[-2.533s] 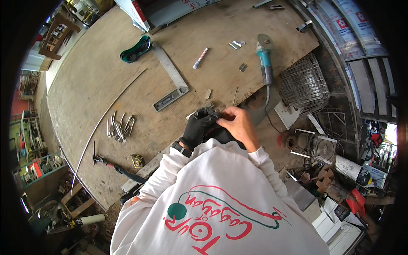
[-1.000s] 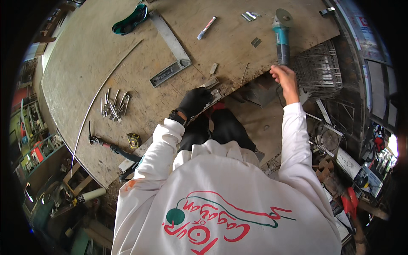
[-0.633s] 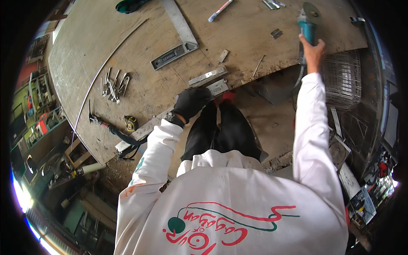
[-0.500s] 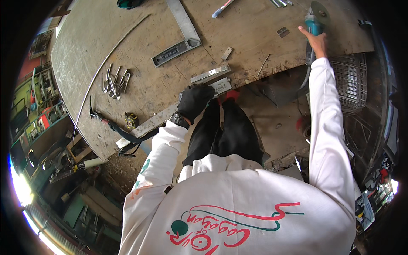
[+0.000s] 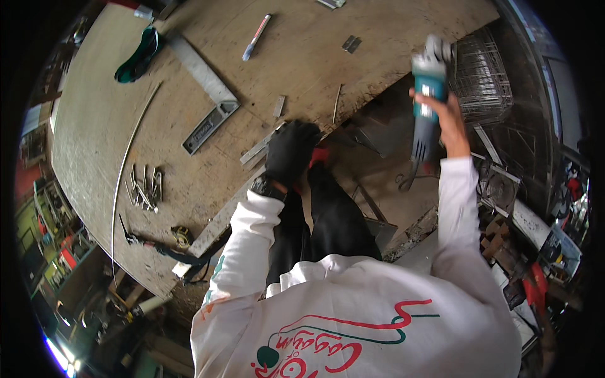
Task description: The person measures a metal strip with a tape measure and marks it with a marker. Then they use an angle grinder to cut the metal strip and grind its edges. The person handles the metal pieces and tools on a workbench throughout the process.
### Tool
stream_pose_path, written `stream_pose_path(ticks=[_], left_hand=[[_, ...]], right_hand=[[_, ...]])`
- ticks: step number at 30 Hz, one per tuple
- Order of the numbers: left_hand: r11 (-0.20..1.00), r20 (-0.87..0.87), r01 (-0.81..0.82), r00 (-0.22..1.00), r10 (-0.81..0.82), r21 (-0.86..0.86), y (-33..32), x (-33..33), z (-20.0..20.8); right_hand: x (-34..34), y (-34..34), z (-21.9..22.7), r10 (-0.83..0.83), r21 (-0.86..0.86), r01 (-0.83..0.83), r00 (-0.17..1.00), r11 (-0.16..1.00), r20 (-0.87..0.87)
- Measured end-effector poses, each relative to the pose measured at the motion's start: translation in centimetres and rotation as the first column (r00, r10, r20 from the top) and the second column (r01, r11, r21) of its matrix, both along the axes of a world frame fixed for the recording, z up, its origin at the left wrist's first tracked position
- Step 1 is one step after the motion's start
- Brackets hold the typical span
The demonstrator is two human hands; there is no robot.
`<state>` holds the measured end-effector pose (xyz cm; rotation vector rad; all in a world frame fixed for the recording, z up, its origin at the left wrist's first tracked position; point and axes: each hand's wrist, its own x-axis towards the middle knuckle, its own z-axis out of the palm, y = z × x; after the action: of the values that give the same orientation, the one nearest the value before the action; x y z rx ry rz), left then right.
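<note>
In a black glove, my left hand [image 5: 291, 151] is closed over the end of a long grey metal bar [image 5: 220, 217] lying along the near edge of the table. Its fingertips are partly hidden. Beside that hand lies a shorter metal bar [image 5: 253, 153], partly covered by it. My bare right hand [image 5: 449, 123] is wrapped round the body of a teal and grey angle grinder [image 5: 430, 91], held up off the table's right edge with its head pointing away from me. The grinder's head is blurred, and its disc cannot be made out clearly.
On the table [image 5: 271, 69] lie a framing square [image 5: 205, 75], a paint marker [image 5: 257, 38], a thin rod [image 5: 133, 145], several bent metal pieces [image 5: 146, 188] and a tape measure [image 5: 181, 236]. A welding cable [image 5: 170, 253] crosses the near left edge. Wire mesh [image 5: 482, 82] stands at right.
My right hand has lifted the grinder off the far right of the table and drawn it nearer. My left hand stays on the bar. The view has shifted to the right.
</note>
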<state>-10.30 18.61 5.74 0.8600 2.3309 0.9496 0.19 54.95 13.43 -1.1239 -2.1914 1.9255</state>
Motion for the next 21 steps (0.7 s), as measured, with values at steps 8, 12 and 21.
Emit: stream_pose_path(ticks=[8,12,21], left_hand=[[0.958,-0.082,0.281,0.958,-0.276,0.056,15.4,-7.7,-1.1],[0.936,-0.169,0.351,0.922,-0.347,-0.01,18.8,-9.9,-3.0],[0.945,-0.156,-0.14,0.969,0.193,0.295,15.4,-5.4,-4.9]], right_hand=[[13.8,-8.6,2.3,-0.374,-0.159,0.362,0.926,0.918,-0.053],[16.3,-9.8,1.1,-0.45,-0.231,0.45,0.891,0.863,0.055],[15.1,-8.8,-0.4,-0.453,-0.19,0.462,0.887,0.866,0.093]])
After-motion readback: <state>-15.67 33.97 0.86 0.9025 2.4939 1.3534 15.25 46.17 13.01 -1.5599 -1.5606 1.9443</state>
